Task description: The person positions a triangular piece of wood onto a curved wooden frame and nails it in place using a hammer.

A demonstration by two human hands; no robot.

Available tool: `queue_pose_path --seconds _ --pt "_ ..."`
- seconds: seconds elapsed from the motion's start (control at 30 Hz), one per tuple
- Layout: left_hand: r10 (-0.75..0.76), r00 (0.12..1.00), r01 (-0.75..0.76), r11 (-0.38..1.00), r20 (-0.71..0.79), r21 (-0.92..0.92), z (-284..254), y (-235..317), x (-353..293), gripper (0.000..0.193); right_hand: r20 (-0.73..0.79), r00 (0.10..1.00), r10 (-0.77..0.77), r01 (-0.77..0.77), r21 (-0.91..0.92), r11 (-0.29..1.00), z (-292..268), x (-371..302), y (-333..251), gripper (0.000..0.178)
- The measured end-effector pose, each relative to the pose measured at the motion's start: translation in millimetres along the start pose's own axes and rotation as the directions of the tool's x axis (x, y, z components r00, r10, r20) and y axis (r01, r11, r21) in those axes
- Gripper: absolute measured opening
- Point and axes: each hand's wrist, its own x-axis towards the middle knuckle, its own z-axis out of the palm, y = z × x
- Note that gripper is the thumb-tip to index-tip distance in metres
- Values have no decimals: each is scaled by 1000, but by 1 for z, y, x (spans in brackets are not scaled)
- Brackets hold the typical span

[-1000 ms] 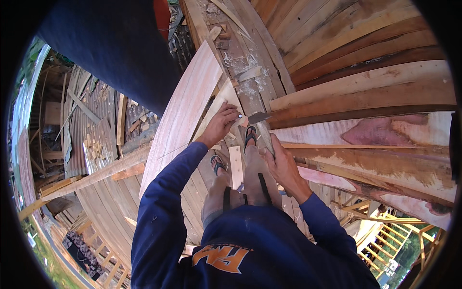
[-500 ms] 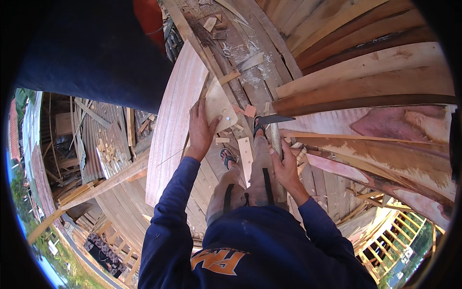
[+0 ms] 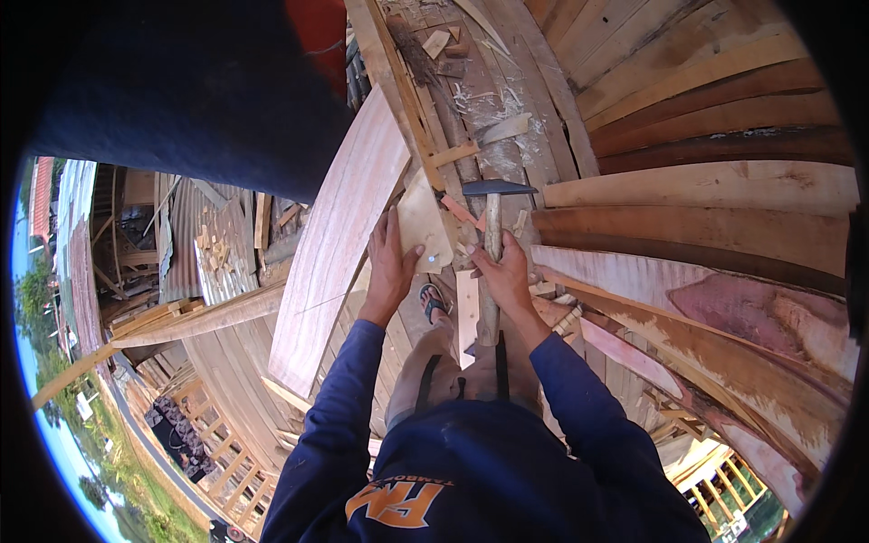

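My left hand (image 3: 389, 271) grips a short pale wood board (image 3: 422, 222) by its left side, thumb over the face and fingers along the edge. A small round metal nail head (image 3: 432, 259) shows near the lower corner of that board. In my right hand (image 3: 507, 279) is a hammer (image 3: 493, 228) with a dark metal head and a worn wooden handle. Its handle points down toward my legs, and the head stands just right of the board. Some of the handle is covered by my fingers.
A long pinkish plank (image 3: 339, 244) slopes at my left, beside an upright wooden beam (image 3: 398, 86). Curved hull-like planks (image 3: 706, 231) rise on the right. Offcuts (image 3: 436, 43) and shavings lie on the plank floor (image 3: 534, 109). A dark, blurred shape (image 3: 181, 100) covers the upper left.
The hammer has risen and moved left toward the board, with my right hand around it; its head has turned nearly level. My left hand stays on the board, which appears slightly lower and further right.
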Motion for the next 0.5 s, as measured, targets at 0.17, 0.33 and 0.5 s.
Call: queue_pose_path --seconds 0.17,0.33,0.5 --pt "-68 998 69 997 17 -34 -2 4 1 80 97 993 -71 75 -43 996 24 51 2 39" --pt "-56 998 54 997 -27 -57 1 0 -6 80 103 994 22 -5 -161 987 34 51 -12 40" --pt "111 982 -108 994 -154 28 -17 6 1 74 69 996 49 -38 -149 988 35 50 -13 41"
